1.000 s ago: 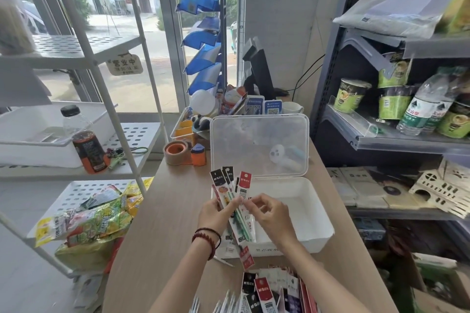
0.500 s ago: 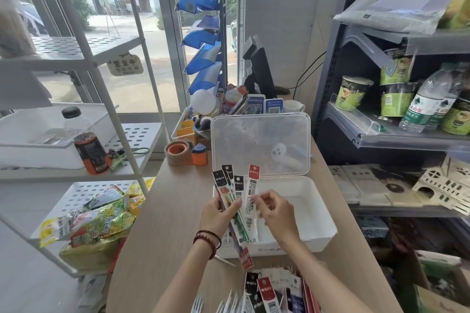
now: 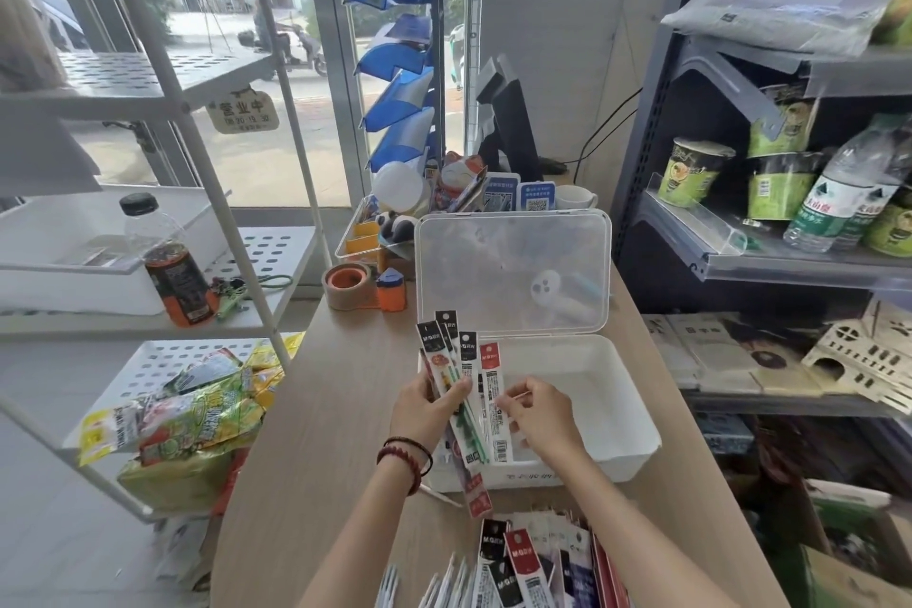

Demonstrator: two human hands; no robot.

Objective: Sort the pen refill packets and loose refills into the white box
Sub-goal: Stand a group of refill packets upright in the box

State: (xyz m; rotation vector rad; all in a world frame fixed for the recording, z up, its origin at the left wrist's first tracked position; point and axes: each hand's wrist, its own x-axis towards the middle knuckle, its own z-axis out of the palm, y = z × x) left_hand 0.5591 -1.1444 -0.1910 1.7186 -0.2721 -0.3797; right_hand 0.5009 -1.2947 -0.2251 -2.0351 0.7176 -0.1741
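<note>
At the far left stands a white perforated metal rack, with a clear plastic bottle with a black cap and orange label on its middle shelf and green and yellow snack bags on the shelf below. Right of it, on the light wooden counter, a brown tape roll with an orange core lies at the far side. Near the middle, the left hand, red and black bead bracelets at its wrist, grips a fan of black-headed pen refill packets, held upright above the near left corner of the box. Just right of the fan, the right hand pinches the edge of a red-headed refill packet between thumb and curled fingers. Behind both hands sits the white rectangular plastic box, its clear lid standing open at the far side. At the near edge lies a heap of more refill packets, with loose white refills at its left. Far right, grey metal shelving holds green paper cups and water bottles.
</note>
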